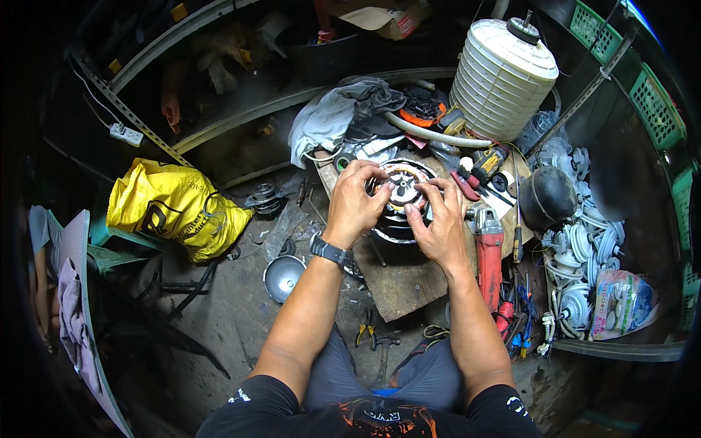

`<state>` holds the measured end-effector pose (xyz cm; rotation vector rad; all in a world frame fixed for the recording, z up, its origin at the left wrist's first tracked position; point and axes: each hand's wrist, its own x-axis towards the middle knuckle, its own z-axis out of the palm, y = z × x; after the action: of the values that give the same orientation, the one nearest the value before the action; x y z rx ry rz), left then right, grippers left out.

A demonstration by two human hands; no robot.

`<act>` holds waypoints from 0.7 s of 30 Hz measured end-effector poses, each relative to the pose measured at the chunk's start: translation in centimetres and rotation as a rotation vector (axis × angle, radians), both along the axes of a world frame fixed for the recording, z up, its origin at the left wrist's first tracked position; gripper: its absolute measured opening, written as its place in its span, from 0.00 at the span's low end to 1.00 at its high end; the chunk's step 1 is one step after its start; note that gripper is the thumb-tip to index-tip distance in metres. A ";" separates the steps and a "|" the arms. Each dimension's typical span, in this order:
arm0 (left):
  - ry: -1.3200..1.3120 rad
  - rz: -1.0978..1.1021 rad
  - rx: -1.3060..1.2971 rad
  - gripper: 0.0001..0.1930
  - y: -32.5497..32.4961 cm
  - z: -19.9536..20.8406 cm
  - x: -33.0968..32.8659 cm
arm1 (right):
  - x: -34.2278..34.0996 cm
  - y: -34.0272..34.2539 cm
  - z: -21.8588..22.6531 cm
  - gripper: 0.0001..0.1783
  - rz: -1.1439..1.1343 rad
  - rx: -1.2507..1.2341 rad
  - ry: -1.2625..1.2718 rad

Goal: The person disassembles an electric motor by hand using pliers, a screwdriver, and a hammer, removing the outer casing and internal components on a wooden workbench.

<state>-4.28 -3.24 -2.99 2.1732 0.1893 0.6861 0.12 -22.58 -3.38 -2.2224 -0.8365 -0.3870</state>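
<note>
A round motor part (pixel 402 182) sits in a dark round housing with a pale rim, on a wooden board in front of me. It has a white and copper-coloured ring and a dark centre. My left hand (pixel 356 204) grips it from the left, fingers bent over the rim. From the right, my right hand (pixel 441 223) holds its other side, thumb and fingers curled at the edge. The fingers partly hide the ring, and whether they pinch a wire there is too small to tell.
Right of the wooden board (pixel 401 288) lies a red angle grinder (pixel 488 252). A cordless drill (pixel 488 162), a white ribbed drum (pixel 504 77) and a grey cloth (pixel 343 117) stand behind. White motor parts (pixel 577 248) pile up right. A yellow sack (pixel 179 208), metal bowl (pixel 284 278) and pliers (pixel 366 330) are nearby.
</note>
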 end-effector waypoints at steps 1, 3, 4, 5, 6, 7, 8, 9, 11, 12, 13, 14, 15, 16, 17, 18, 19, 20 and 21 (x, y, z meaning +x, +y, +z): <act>-0.027 0.035 0.067 0.09 -0.4 -0.1 -0.1 | -0.1 0.0 0.0 0.24 -0.009 -0.023 -0.018; -0.068 0.060 0.109 0.10 -1.0 0.1 -0.1 | 0.1 0.0 -0.1 0.25 -0.007 -0.001 -0.019; -0.084 0.073 0.131 0.10 -1.2 0.1 -0.3 | 0.1 0.0 -0.2 0.25 -0.005 0.011 -0.015; -0.076 0.059 0.114 0.09 -1.1 0.1 -0.1 | 0.1 0.0 -0.1 0.25 -0.006 0.025 0.023; -0.066 0.056 0.132 0.09 -1.0 -0.1 -0.4 | -0.2 -0.1 -0.4 0.24 -0.008 0.018 0.018; -0.066 0.055 0.156 0.09 -0.7 0.1 -0.6 | -0.1 0.0 -0.4 0.24 -0.010 0.018 0.004; -0.066 0.053 0.180 0.09 -0.5 0.1 -0.6 | -0.1 0.1 -0.4 0.24 -0.012 0.017 -0.011; -0.048 0.032 0.185 0.08 -0.3 -0.1 -0.6 | -0.1 0.2 -0.1 0.24 -0.014 0.012 0.004; -0.019 0.017 0.188 0.09 -0.7 -0.1 -0.6 | 0.1 0.0 0.0 0.24 -0.006 0.022 0.026; -0.004 0.009 0.189 0.09 -0.9 0.0 -0.6 | 0.3 -0.1 0.1 0.24 -0.002 0.028 0.037; -0.001 0.013 0.212 0.09 -1.0 0.4 -0.6 | 0.7 -0.3 0.1 0.23 -0.012 0.041 0.008; 0.006 0.010 0.209 0.09 -1.2 0.5 -0.6 | 0.8 -0.4 -0.1 0.23 -0.010 0.053 0.029; 0.012 0.007 0.207 0.09 -1.3 0.4 -0.6 | 1.0 -0.4 -0.2 0.22 -0.009 0.065 0.050; 0.022 0.009 0.205 0.09 -1.3 0.3 -0.8 | 1.0 -0.4 -0.2 0.22 -0.003 0.077 0.074; -0.001 0.001 0.190 0.09 -1.3 0.2 -0.7 | 0.9 -0.2 -0.1 0.20 -0.032 0.074 0.085; -0.004 0.002 0.195 0.09 -1.2 0.2 -0.7 | 0.8 -0.1 0.1 0.20 -0.042 0.062 0.102; -0.003 0.002 0.198 0.09 -1.2 0.2 -0.7 | 0.7 0.0 0.3 0.20 -0.054 0.047 0.124; -0.001 0.001 0.201 0.09 -1.2 0.3 -0.8 | 0.6 0.1 0.3 0.19 -0.065 0.033 0.146; 0.006 -0.006 0.198 0.09 -1.1 0.3 -0.7 | 0.7 0.2 0.3 0.19 -0.066 0.038 0.156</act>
<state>-5.02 -4.39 -2.71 2.3642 0.1219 0.7204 0.83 -22.40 -3.10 -2.2171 -0.6693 -0.2548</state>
